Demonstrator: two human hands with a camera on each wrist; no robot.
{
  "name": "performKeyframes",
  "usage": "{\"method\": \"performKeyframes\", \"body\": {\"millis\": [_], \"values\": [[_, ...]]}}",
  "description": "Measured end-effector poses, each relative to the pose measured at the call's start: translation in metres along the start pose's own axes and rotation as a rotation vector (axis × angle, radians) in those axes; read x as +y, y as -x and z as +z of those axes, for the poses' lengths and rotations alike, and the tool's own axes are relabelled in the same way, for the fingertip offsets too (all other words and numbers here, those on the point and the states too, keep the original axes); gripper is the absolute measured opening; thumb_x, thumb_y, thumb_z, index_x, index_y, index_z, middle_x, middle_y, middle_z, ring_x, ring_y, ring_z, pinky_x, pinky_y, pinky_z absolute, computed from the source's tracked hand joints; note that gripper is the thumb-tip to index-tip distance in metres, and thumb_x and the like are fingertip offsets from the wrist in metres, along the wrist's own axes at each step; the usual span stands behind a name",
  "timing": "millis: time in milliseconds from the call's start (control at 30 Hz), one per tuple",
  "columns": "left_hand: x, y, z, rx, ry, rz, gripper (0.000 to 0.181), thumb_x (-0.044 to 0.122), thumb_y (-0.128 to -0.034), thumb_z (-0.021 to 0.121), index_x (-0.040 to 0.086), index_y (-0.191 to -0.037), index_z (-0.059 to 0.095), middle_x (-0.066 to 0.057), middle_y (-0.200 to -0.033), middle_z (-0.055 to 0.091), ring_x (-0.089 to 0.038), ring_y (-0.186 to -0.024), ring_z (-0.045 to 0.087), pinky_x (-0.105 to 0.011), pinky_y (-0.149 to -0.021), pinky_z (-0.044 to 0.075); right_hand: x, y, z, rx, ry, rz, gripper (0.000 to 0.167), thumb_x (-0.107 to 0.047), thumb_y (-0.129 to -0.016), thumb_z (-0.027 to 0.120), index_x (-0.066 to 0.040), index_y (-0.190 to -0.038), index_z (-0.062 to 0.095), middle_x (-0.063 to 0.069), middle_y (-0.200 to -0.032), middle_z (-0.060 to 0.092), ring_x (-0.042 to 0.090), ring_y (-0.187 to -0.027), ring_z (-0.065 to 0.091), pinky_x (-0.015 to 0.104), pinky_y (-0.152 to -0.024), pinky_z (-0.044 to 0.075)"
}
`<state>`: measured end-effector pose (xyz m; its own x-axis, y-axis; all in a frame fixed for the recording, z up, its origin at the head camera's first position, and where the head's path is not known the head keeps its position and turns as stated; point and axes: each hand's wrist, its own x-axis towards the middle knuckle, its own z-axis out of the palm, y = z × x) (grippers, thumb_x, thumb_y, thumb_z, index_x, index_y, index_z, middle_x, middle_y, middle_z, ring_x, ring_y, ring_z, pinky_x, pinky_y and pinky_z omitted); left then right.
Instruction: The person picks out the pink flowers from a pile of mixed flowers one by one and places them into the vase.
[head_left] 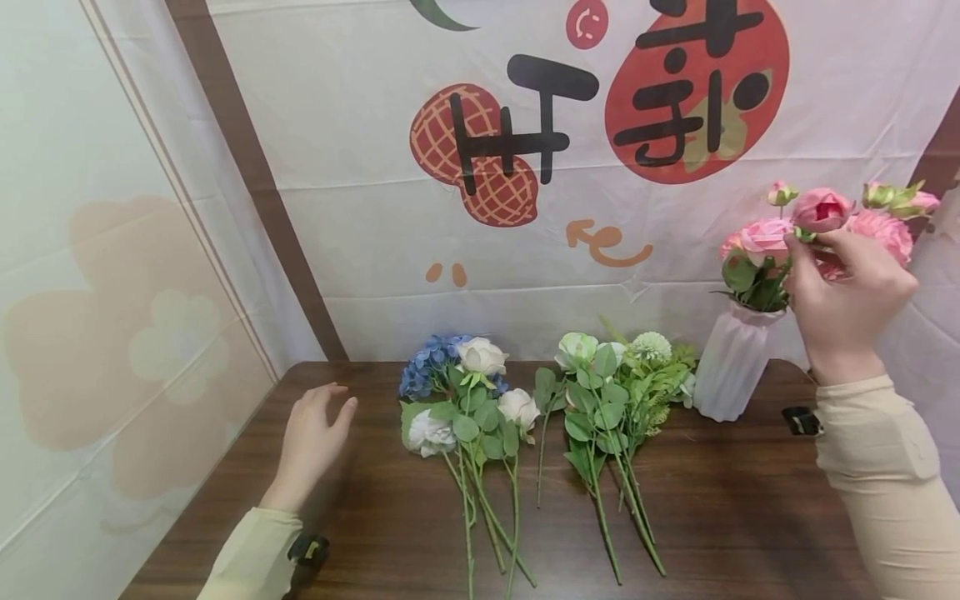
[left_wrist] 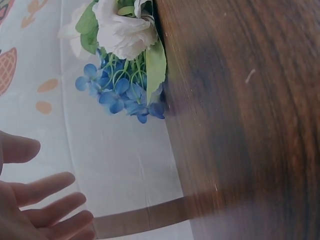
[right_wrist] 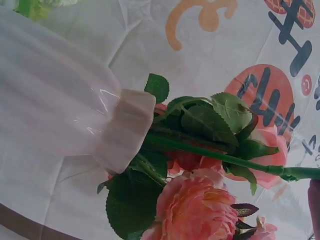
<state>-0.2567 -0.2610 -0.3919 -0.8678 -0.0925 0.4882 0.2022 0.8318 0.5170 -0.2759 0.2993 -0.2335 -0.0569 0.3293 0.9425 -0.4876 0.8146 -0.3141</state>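
A white ribbed vase [head_left: 731,362] stands at the table's right rear, holding pink flowers [head_left: 767,240] with green leaves. My right hand [head_left: 851,292] is raised beside the blooms, thumb and fingers pinching a green stem near a pink bud. In the right wrist view that green stem [right_wrist: 210,156] runs from the mouth of the vase [right_wrist: 127,130] to a fingertip at the right edge. My left hand [head_left: 315,437] hovers over the table's left side, fingers relaxed and holding nothing; the left wrist view shows its fingers [left_wrist: 50,190] apart.
On the brown table [head_left: 375,500] lie blue hydrangea [head_left: 431,367] and white flowers [head_left: 482,357] with long stems. Right of them lies a bunch of greenery [head_left: 603,408] with pale green blooms, close to the vase. A printed white cloth [head_left: 360,208] hangs behind.
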Motion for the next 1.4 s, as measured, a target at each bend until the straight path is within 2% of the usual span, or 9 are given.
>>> {"method": "performKeyframes", "body": {"millis": [367, 467, 567, 700, 800, 1000, 1067, 1267, 1400], "values": [[0.0, -0.001, -0.002, -0.001, -0.002, -0.013, 0.036, 0.022, -0.0945, 0.054, -0.006, -0.117, 0.058, -0.028, -0.131, 0.05, -0.046, -0.121, 0.042, -0.058, -0.099, 0.033, -0.004, -0.01, -0.004, -0.121, 0.149, 0.023, 0.033, -0.033, -0.084, 0.071, -0.001, -0.091, 0.075, 0.021, -0.085, 0.071, -0.038, -0.076, 0.029, 0.007, -0.07, 0.022], [0.0, -0.001, -0.002, 0.013, -0.002, -0.01, 0.035, 0.022, -0.094, 0.055, -0.006, -0.116, 0.059, -0.028, -0.131, 0.05, -0.046, -0.12, 0.042, -0.058, -0.098, 0.033, 0.001, -0.007, 0.001, -0.168, 0.207, 0.015, 0.027, -0.031, -0.084, 0.069, -0.005, -0.091, 0.076, 0.018, -0.084, 0.072, -0.029, -0.07, 0.034, 0.011, -0.064, 0.02], [-0.001, -0.001, -0.002, 0.017, -0.004, -0.01, 0.035, 0.022, -0.0939, 0.055, -0.006, -0.116, 0.059, -0.028, -0.131, 0.05, -0.046, -0.12, 0.042, -0.058, -0.098, 0.033, 0.013, 0.003, 0.007, -0.23, 0.249, -0.006, 0.024, -0.028, -0.084, 0.068, -0.006, -0.093, 0.076, 0.017, -0.084, 0.072, -0.002, -0.065, 0.056, 0.019, -0.058, 0.019], [-0.001, 0.0, -0.001, 0.001, -0.003, -0.012, 0.036, 0.022, -0.0944, 0.055, -0.006, -0.117, 0.058, -0.029, -0.132, 0.049, -0.047, -0.121, 0.041, -0.058, -0.099, 0.033, 0.026, 0.019, 0.007, -0.239, 0.252, -0.01, 0.025, -0.026, -0.083, 0.073, -0.003, -0.092, 0.075, 0.019, -0.083, 0.071, 0.036, -0.069, 0.063, 0.02, -0.058, 0.019], [-0.001, 0.0, -0.001, 0.003, 0.0, -0.014, 0.036, 0.022, -0.0943, 0.055, -0.006, -0.116, 0.059, -0.029, -0.131, 0.049, -0.047, -0.121, 0.041, -0.058, -0.099, 0.033, 0.029, 0.023, 0.007, -0.207, 0.229, 0.004, 0.024, -0.026, -0.082, 0.074, -0.004, -0.092, 0.076, 0.018, -0.083, 0.072, 0.038, -0.07, 0.063, 0.013, -0.06, 0.019], [-0.002, -0.001, -0.002, 0.014, -0.005, -0.018, 0.036, 0.022, -0.094, 0.055, -0.006, -0.116, 0.058, -0.029, -0.131, 0.049, -0.048, -0.12, 0.041, -0.058, -0.098, 0.033, 0.028, 0.023, 0.009, -0.207, 0.217, 0.01, 0.023, -0.025, -0.082, 0.073, -0.006, -0.094, 0.076, 0.017, -0.085, 0.072, 0.038, -0.072, 0.064, 0.012, -0.06, 0.019], [-0.002, -0.001, -0.002, 0.013, -0.007, -0.019, 0.036, 0.022, -0.0941, 0.055, -0.006, -0.116, 0.058, -0.029, -0.132, 0.049, -0.048, -0.12, 0.041, -0.058, -0.099, 0.032, 0.029, 0.025, 0.009, -0.211, 0.222, 0.022, 0.022, -0.024, -0.082, 0.073, -0.005, -0.093, 0.076, 0.016, -0.085, 0.072, 0.038, -0.072, 0.064, 0.016, -0.06, 0.021], [-0.001, 0.0, -0.003, 0.003, -0.011, -0.027, 0.036, 0.022, -0.0944, 0.055, -0.006, -0.117, 0.058, -0.029, -0.132, 0.049, -0.047, -0.121, 0.041, -0.058, -0.099, 0.032, 0.034, 0.035, 0.007, -0.259, 0.253, 0.005, 0.021, -0.02, -0.083, 0.072, -0.001, -0.091, 0.073, 0.019, -0.084, 0.071, 0.04, -0.069, 0.062, 0.046, -0.061, 0.03], [-0.001, -0.001, -0.003, 0.0, -0.014, -0.029, 0.036, 0.023, -0.0947, 0.054, -0.005, -0.117, 0.058, -0.029, -0.132, 0.049, -0.047, -0.122, 0.04, -0.059, -0.1, 0.032, 0.04, 0.039, 0.007, -0.261, 0.268, 0.011, 0.02, -0.021, -0.082, 0.072, -0.002, -0.091, 0.073, 0.018, -0.085, 0.072, 0.04, -0.069, 0.063, 0.051, -0.063, 0.03]]}}
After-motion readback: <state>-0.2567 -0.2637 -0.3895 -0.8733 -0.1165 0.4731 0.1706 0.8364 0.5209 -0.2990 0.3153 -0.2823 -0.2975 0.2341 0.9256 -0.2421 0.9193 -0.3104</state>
